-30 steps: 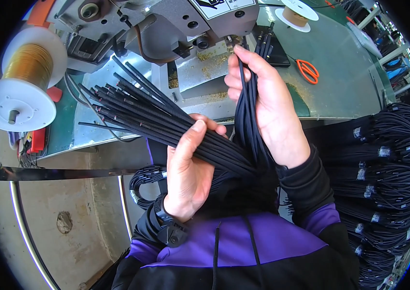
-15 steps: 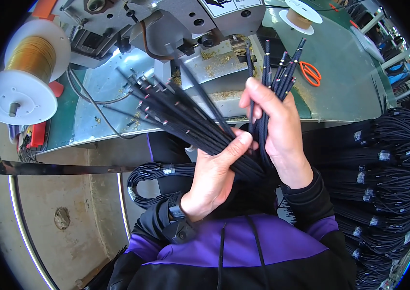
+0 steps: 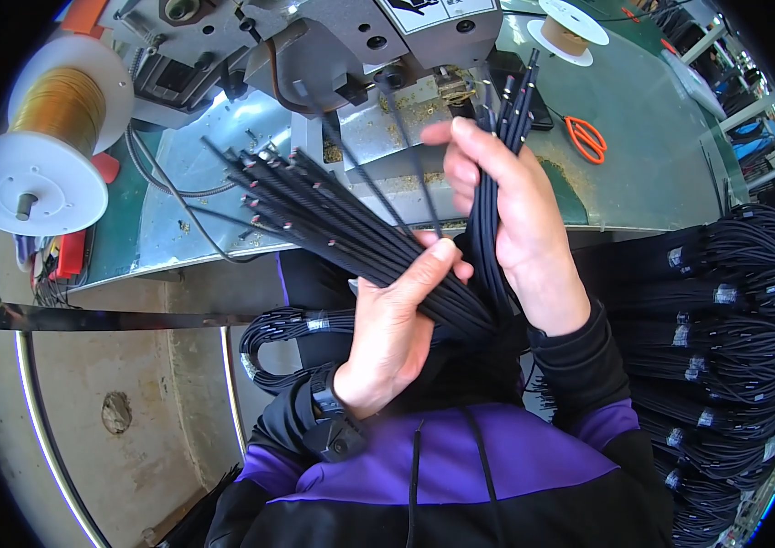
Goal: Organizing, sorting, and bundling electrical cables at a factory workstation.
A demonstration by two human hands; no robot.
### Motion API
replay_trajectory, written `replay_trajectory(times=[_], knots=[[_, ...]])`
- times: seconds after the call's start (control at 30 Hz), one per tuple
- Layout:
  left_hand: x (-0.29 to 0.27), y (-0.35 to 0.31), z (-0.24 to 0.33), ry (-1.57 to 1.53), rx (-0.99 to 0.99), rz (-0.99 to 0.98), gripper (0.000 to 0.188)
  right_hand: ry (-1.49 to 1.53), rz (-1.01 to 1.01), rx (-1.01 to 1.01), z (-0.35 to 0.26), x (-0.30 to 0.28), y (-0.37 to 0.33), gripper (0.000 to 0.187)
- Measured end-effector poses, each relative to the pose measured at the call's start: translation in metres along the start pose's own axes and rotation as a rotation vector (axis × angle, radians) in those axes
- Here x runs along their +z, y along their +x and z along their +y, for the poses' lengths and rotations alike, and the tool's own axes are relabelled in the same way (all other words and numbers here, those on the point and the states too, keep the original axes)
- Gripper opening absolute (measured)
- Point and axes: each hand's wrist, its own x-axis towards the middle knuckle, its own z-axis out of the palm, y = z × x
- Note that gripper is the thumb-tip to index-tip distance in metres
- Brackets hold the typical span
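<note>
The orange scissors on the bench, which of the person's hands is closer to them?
Right. The right hand is just left of the orange scissors; the left hand sits lower and further left, gripping black cables.

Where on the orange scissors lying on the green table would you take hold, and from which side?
Take the orange scissors by the looped handles, coming from above. They lie flat on the green table with open surface around them, beyond the right hand, so the loops look free to pinch.

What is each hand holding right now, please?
Left hand: closed on the fanned cable bundle.
Right hand: closed on a few upright cables.
</note>
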Motion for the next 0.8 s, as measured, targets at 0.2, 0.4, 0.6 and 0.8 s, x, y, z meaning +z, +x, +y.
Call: replay_trajectory(times=[0.2,0.4,0.6,0.8], knots=[[0.003,-0.003,-0.006,0.032,-0.045,0.025,0.009,-0.148,0.04,-0.131,0.005,-0.004,-0.016,0.025],[0.006,-0.001,0.003,-0.048,0.052,0.062,0.01,0.066,0.009,-0.015,-0.003,0.001,0.004,0.025],[0.0,0.001,0.002,-0.048,0.072,0.013,0.012,0.107,0.049,0.046,-0.005,0.004,-0.002,0.025],[-0.001,0.0,0.0,-0.057,0.031,0.021,0.011,0.076,0.003,-0.007,-0.005,0.0,0.0,0.025]])
